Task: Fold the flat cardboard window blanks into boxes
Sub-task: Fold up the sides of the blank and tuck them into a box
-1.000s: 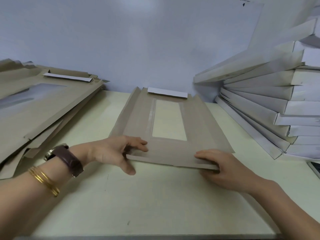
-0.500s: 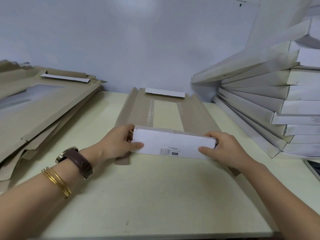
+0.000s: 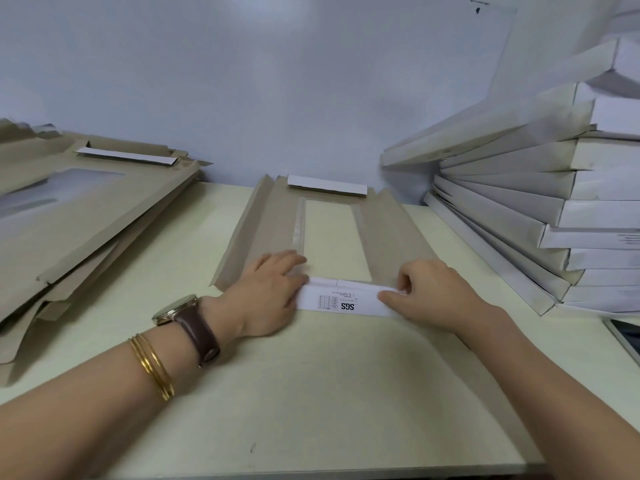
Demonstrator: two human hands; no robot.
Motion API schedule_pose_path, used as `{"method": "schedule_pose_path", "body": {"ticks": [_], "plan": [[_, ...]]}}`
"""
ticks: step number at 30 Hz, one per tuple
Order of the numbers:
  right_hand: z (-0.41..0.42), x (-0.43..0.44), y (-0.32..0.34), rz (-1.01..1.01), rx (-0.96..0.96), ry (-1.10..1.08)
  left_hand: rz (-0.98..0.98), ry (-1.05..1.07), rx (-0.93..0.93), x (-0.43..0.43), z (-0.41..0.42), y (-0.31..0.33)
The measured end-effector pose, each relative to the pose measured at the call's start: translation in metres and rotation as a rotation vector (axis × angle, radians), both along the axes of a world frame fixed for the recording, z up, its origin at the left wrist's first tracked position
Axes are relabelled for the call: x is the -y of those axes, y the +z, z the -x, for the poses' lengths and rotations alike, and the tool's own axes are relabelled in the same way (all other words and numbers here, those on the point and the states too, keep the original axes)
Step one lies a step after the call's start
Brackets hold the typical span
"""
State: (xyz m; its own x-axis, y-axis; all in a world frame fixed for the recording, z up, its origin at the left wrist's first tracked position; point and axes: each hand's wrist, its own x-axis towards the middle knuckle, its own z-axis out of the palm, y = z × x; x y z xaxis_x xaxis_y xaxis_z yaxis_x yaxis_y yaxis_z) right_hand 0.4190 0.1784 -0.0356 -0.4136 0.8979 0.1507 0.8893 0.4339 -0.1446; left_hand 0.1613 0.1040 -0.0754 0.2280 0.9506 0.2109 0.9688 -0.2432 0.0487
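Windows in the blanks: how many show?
2: one in the centre blank, one in the top sheet of the left pile; lower sheets probably hide more.

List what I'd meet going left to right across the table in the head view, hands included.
From the left: pile of flat blanks → wristwatch → left hand → white end flap printed SGS → right hand → stack of folded boxes. The window blank being folded spans both hands, so it is left out.

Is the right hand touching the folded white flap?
Touching. Head view shows the right hand pinching the right end of the white flap, thumb on its printed face.
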Motion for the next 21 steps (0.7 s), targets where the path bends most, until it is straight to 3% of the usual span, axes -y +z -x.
{"method": "schedule_pose_path", "body": {"ticks": [3, 8, 11, 21], "plan": [[0.004, -0.002, 0.003, 0.125, -0.153, 0.059, 0.117, -0.027, 0.108, -0.010, -0.009, 0.002], [0.023, -0.013, -0.014, 0.041, 0.043, 0.244, 0.176, -0.018, 0.087, -0.018, -0.027, -0.006], [0.045, -0.006, -0.036, 0.112, -0.020, 0.334, 0.216, 0.046, 0.075, -0.020, -0.032, -0.012], [0.060, -0.008, -0.055, 0.214, 0.113, 0.323, 0.314, 0.135, 0.010, -0.023, -0.035, -0.013]]}}
